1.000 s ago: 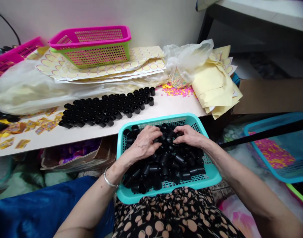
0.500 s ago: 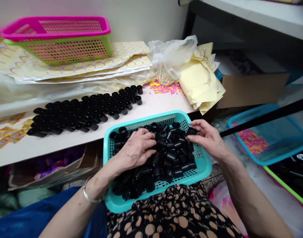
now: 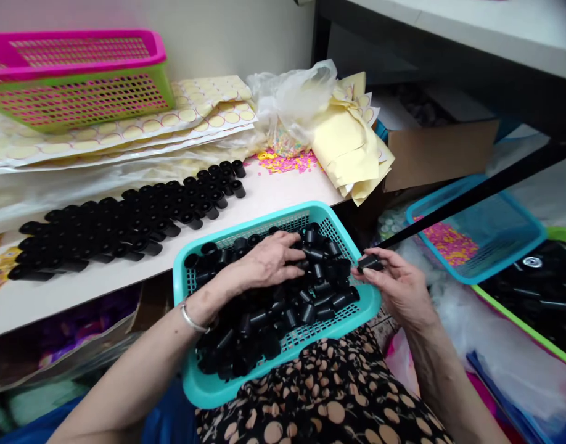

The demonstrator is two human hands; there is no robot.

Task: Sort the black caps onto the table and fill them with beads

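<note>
A teal basket rests on my lap, heaped with several small black plastic tubes. My left hand lies palm down on the heap, fingers curled among the tubes. My right hand is just outside the basket's right rim, pinching one black tube between thumb and fingers. On the white table beyond the basket, rows of black tubes lie side by side.
A pink-and-green basket sits on sticker sheets at the back. A clear bag, yellow backing paper and loose pink and yellow dots lie beside it. To the right, a blue basket, a cardboard box, a black bar.
My right hand has lifted one tube out of the basket and carried it right, past the rim. The left hand stayed on the heap. The view has swung right.
</note>
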